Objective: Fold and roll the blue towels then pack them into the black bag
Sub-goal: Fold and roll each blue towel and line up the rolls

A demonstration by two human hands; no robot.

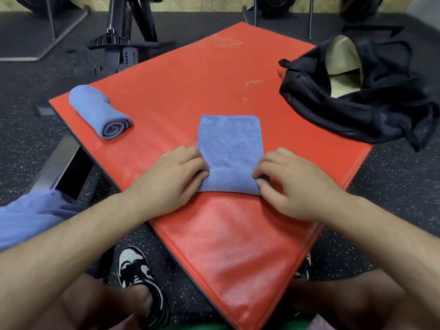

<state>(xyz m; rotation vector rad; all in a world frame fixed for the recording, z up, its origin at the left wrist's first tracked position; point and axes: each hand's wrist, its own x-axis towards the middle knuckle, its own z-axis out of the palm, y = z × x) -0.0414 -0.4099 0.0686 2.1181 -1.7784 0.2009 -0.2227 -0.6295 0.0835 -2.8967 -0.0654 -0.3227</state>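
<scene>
A folded blue towel (230,144) lies flat in the middle of the red padded surface (190,75), its near end turned over into a short roll. My left hand (171,182) grips the left end of that roll with curled fingers. My right hand (292,184) pinches its right end. A finished rolled blue towel (100,111) lies at the left corner of the pad. The black bag (362,108) sits open at the right edge, its pale lining showing.
More blue cloth (31,215) lies heaped at the left near my forearm. Dark speckled floor surrounds the pad, with gym equipment frames (123,44) behind it. A black and white shoe (140,277) is below the pad's near edge.
</scene>
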